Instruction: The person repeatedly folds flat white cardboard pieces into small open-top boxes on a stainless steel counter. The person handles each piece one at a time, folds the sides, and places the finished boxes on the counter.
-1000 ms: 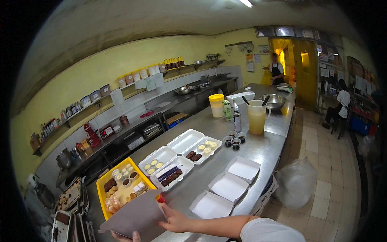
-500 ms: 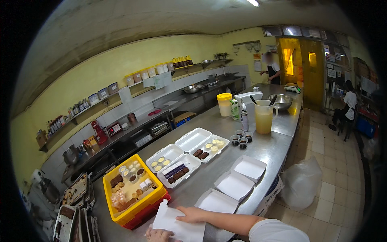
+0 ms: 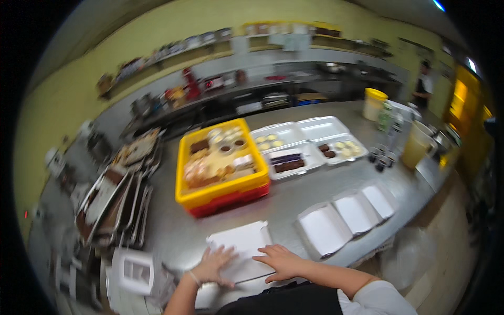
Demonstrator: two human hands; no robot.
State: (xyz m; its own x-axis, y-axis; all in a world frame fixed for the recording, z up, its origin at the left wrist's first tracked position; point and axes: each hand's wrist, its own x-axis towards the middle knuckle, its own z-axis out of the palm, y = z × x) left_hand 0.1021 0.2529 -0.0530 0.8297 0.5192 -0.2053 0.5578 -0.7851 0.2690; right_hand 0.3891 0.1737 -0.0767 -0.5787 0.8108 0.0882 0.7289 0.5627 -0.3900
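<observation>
A flat white cardboard box piece [image 3: 242, 237] lies on the steel table in front of me. My left hand [image 3: 212, 265], a band at its wrist, rests on the board's left side with the fingers spread. Across from it, my right hand [image 3: 281, 262] lies at the board's right edge, its fingers stretched out too. Neither hand grips anything. To the right stand several white open paper boxes [image 3: 324, 229] in a row. Beyond the board sits a yellow crate [image 3: 187, 196] on a red one, filled with small pastries and cups.
White foam clamshells [image 3: 315, 164] with sweets lie open on the steel table [image 3: 220, 212]. Several dark sauce cups [image 3: 380, 159] and a pitcher [image 3: 416, 146] stand at right. Stacked baking trays [image 3: 113, 202] and a windowed box [image 3: 137, 270] are at left. A person [image 3: 423, 86] stands far right.
My view has swung left and down. The white board now lies flat on the table; my right hand no longer holds it, and both hands are spread on it.
</observation>
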